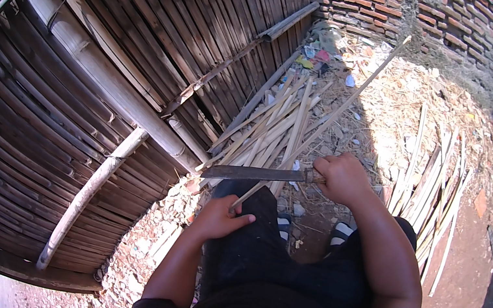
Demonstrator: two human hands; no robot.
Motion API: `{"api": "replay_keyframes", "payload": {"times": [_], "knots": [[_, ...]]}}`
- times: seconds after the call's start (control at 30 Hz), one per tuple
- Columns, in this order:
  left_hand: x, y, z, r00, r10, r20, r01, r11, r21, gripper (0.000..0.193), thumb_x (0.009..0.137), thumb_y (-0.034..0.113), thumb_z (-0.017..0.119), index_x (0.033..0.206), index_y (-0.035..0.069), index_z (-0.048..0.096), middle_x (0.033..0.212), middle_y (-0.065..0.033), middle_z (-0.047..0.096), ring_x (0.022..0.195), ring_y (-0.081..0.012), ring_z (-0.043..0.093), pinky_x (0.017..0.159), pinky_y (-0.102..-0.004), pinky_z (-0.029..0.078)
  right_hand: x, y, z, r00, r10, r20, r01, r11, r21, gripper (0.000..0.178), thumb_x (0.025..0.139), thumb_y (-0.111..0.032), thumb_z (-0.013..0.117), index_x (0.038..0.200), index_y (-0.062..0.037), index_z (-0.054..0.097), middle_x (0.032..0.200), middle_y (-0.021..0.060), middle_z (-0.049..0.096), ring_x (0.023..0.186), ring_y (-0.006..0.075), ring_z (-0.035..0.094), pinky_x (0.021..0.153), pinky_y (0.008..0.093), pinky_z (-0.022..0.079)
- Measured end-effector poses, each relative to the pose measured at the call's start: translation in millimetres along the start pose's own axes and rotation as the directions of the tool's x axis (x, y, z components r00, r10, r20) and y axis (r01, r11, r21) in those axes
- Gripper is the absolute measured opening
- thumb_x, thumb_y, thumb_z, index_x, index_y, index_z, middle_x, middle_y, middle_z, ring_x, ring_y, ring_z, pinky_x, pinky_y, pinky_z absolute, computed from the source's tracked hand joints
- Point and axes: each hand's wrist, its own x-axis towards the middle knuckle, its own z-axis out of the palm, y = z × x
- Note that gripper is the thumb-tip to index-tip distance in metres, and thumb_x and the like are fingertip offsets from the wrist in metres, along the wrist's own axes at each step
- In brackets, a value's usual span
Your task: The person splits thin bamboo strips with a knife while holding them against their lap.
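My right hand (345,179) is closed round the handle of a machete (249,174). Its long dark blade points left and crosses a bamboo strip (353,100) a little beyond my left hand. Whether the edge touches the strip I cannot tell. Over my left thigh, my left hand (220,218) grips the near end of that strip, thumb stretched to the right. From there the strip slants away to the far right, its far end above the littered ground.
Split bamboo strips (282,121) lie piled ahead, with another pile (430,180) to the right. A bamboo-slat wall (172,15) with thick poles closes the left side. A brick wall (372,4) stands at the back. My sandalled feet (341,232) rest between the piles.
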Motion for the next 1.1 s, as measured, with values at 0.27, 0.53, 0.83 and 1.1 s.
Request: {"api": "replay_keyframes", "payload": {"times": [0.27, 0.53, 0.83, 1.1], "knots": [[-3.3, 8.5, -3.3, 1.0, -0.008, 0.008, 0.008, 1.0, 0.004, 0.049, 0.082, 0.047, 0.087, 0.086, 0.008, 0.058, 0.068, -0.0021, 0.055, 0.064, -0.015, 0.055, 0.06, -0.0331, 0.046, -3.9, 35.5, -22.4, 0.881, 0.467, -0.078, -0.457, 0.882, 0.117, 0.029, 0.085, -0.025, 0.076, 0.104, -0.0053, 0.068, 0.092, 0.0179, 0.072, 0.093, 0.0402, 0.07, 0.082, 0.0505, 0.055], [-0.9, 5.5, -1.3, 1.0, 0.017, 0.008, -0.017, 1.0, 0.026, 0.052, 0.082, 0.051, 0.086, 0.087, 0.007, 0.059, 0.066, -0.0068, 0.059, 0.062, -0.0202, 0.06, 0.06, -0.0359, 0.048, -13.6, 59.2, -24.5, 0.773, 0.612, -0.167, -0.537, 0.771, 0.342, 0.033, 0.088, -0.031, 0.078, 0.103, -0.0035, 0.068, 0.089, 0.0225, 0.072, 0.088, 0.0429, 0.07, 0.078, 0.0503, 0.054], [0.2, -0.6, -0.1, 1.0, -0.007, -0.002, 0.007, 1.0, 0.003, 0.053, 0.081, 0.051, 0.086, 0.088, 0.007, 0.059, 0.067, -0.0065, 0.059, 0.063, -0.0197, 0.06, 0.06, -0.0358, 0.049, 2.3, -8.7, -1.2, 0.997, 0.016, 0.072, -0.019, 0.999, 0.046, 0.026, 0.078, -0.021, 0.077, 0.098, -0.0089, 0.064, 0.085, 0.013, 0.07, 0.084, 0.0388, 0.07, 0.08, 0.0515, 0.054], [-3.3, 9.1, -2.6, 1.0, 0.001, 0.002, -0.001, 1.0, 0.03, 0.05, 0.081, 0.048, 0.087, 0.088, 0.007, 0.059, 0.068, -0.004, 0.057, 0.064, -0.0177, 0.057, 0.061, -0.0343, 0.047, -6.7, 30.1, -19.4, 0.945, 0.321, -0.072, -0.313, 0.945, 0.095, 0.023, 0.083, -0.022, 0.075, 0.097, -0.0073, 0.064, 0.083, 0.0175, 0.068, 0.087, 0.0418, 0.069, 0.082, 0.053, 0.053]]}}
